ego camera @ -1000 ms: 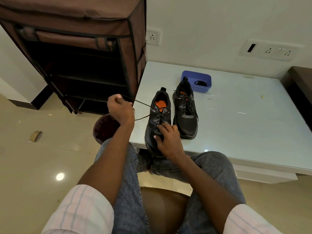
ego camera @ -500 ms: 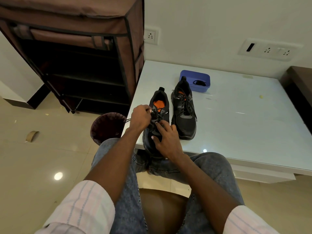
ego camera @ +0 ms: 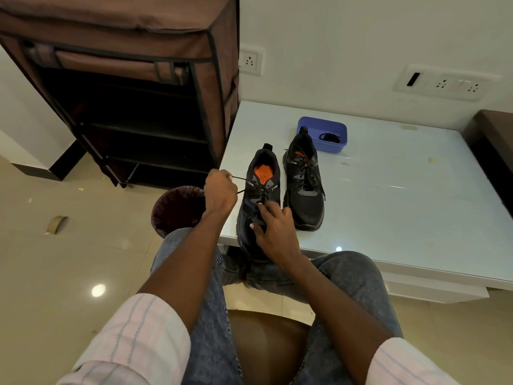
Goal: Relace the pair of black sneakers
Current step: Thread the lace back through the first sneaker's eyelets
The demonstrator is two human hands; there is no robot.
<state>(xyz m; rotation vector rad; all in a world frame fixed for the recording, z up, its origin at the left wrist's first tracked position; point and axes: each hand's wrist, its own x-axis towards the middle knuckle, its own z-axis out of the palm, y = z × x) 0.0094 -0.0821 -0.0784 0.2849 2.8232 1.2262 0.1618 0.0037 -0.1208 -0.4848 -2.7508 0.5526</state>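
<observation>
Two black sneakers with orange insoles stand side by side on the white table. The left sneaker sits at the table's near edge, its toe over my lap. My left hand grips the black lace in a fist just left of this shoe, and the lace runs taut from the fist to the eyelets. My right hand rests on the shoe's front, fingers spread over the lower lacing. The right sneaker stands laced, untouched.
A blue tray holding a dark coiled lace sits behind the sneakers. A brown fabric shoe rack stands left of the table, with a dark bin on the floor below my left hand. A tape roll lies on the floor.
My left hand pulled the lace far out to the left, came back to the eyelets, and now pulls a shorter length out to the left again. My right hand stayed on the shoe.
</observation>
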